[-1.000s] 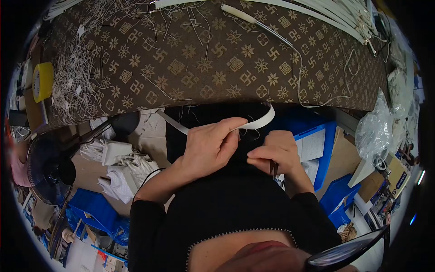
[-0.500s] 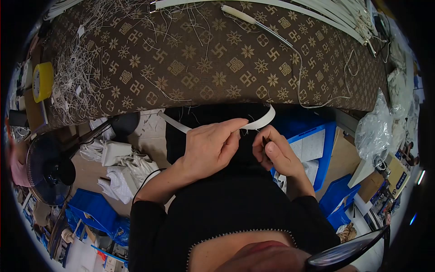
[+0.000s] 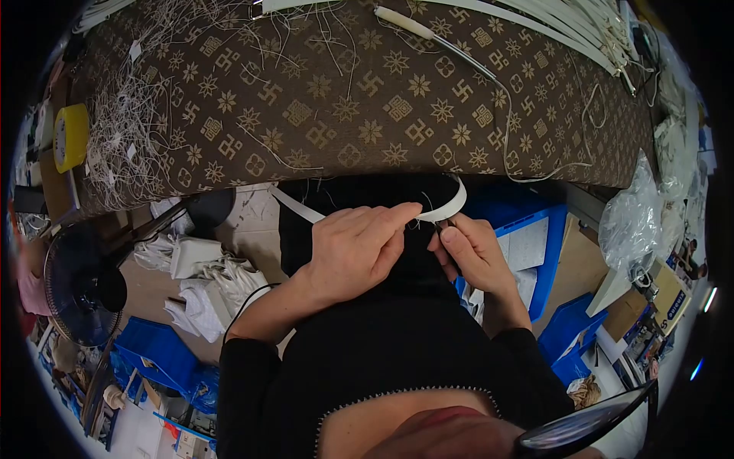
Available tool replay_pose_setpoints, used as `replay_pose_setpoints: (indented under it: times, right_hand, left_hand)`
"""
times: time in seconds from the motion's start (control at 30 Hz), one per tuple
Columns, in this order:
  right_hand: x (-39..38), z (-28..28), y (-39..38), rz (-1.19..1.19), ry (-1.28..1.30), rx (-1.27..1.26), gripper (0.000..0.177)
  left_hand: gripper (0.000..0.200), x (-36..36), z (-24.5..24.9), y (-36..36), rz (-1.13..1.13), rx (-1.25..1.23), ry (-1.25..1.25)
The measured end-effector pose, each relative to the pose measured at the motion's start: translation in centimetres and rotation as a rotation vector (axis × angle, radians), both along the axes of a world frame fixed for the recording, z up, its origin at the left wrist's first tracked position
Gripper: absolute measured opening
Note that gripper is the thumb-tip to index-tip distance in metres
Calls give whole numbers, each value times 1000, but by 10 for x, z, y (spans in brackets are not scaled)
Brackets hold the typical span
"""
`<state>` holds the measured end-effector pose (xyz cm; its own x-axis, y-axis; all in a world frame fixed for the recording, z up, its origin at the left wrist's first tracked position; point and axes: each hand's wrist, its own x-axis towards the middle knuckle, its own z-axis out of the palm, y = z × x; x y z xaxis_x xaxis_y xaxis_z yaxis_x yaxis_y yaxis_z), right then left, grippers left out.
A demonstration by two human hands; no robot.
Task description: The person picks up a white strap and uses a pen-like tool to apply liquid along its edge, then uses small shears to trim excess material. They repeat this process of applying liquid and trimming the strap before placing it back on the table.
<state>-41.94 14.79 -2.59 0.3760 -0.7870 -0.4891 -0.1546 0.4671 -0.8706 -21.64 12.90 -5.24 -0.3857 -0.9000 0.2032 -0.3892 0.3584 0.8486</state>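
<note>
A white strap (image 3: pixel 447 206) curves over my lap below the table's front edge, with short loose threads on it. My left hand (image 3: pixel 355 249) pinches the strap between thumb and fingers, and one end of it sticks out to the left. Just right of it, my right hand (image 3: pixel 474 252) is closed round a small dark tool (image 3: pixel 443 226), whose tip is at the underside of the strap. Most of the tool is hidden by the fingers.
The patterned brown tablecloth (image 3: pixel 336 145) bears a heap of cut threads (image 3: pixel 126 130), a white-handled tool (image 3: pixel 405 23) and a bundle of white straps (image 3: pixel 589 46). Yellow tape (image 3: pixel 71 138) is at left. Blue bins (image 3: pixel 547 283) and a fan (image 3: pixel 84 287) stand below.
My right hand has moved slightly up and turned, bringing the dark tool's tip to the strap. My left hand has barely shifted and still grips the strap.
</note>
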Motion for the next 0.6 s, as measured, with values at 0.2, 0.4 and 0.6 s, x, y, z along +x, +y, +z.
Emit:
replay_pose_setpoints:
  times: [0.2, 0.4, 0.6]
  right_hand:
    - [2, -3, 2, 3, -15, -46, 37]
    - [0, -5, 3, 30, -1, -79, 35]
    - [0, -4, 3, 11, 35, -66, 34]
  left_hand:
    - [33, 0, 2, -2, -19, -17, -17]
    - [33, 0, 2, -2, -23, -25, -15]
    - [33, -1, 2, -2, -13, -17, -12]
